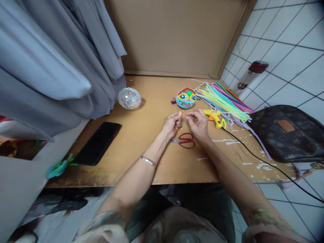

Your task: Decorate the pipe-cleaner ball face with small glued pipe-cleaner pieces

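My left hand (pixel 171 125) pinches a small orange piece (pixel 182 114), probably a bit of fuzzy stem, between thumb and fingertips. A short way to its right, my right hand (pixel 198 125) has thumb and index finger closed together; whatever is between them is too small to make out. Below the hands lie red-handled scissors (pixel 186 141). Just beyond them sits a clear ball (pixel 186 103) decorated with coloured stems, with two eyes and a green nose. A yellow glue gun (pixel 214 116) lies right beside my right hand, its black cord trailing to the lower right.
A bundle of coloured pipe cleaners (pixel 225 101) lies at the right rear, near a brown patterned bag (pixel 286 135) and a red-capped bottle (pixel 249 77). Leftward are a plain clear ball (pixel 129 98), a black phone (pixel 98 143) and a grey curtain (pixel 63 60). Cardboard (pixel 172 37) stands behind.
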A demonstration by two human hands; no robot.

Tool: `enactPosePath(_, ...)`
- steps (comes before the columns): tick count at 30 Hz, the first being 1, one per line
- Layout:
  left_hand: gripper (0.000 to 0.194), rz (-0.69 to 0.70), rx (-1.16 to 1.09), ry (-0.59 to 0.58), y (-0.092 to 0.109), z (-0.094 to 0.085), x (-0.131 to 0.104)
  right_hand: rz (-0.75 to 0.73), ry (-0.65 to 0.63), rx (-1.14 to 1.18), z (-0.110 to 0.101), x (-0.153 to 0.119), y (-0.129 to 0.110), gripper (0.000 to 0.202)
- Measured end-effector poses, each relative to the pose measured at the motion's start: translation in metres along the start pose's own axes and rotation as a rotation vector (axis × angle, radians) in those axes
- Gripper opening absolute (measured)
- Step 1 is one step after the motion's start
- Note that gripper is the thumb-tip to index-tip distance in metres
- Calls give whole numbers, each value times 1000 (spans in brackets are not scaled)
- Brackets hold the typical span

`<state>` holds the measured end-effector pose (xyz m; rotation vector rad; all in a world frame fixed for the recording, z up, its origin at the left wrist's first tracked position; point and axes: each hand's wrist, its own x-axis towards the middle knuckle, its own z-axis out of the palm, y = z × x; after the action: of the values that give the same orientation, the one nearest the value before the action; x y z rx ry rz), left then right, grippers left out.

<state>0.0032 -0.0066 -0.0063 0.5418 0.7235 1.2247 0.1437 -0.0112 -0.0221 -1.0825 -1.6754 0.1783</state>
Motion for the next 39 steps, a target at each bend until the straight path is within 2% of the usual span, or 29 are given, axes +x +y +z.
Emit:
enactPosePath(9,38,-78,-42,-25,0,4,-3,-27,-77,-140,-1,-2,-5,21)
enactPosePath(19,39,-85,-48,-32,-1,4,-3,-52,-110,-161,-1,-3,-6,20)
enactPosePath(25,37,-80,-59,-20,-2,3,-2,-124,-109,-183,0,-4,-7,21)
enactPosePath(33,36,-80,-29,7,-4,2,0,-144,-143,-269,0,-3,-7,32)
enactPosePath(36,37,-74,-15,-2,-3,0,0,-115,-145,-212,0,-3,-6,29)
enactPosePath(39,38,-62,0,-18,-3,0,1,-9,-114,-32,1,-3,-4,22)
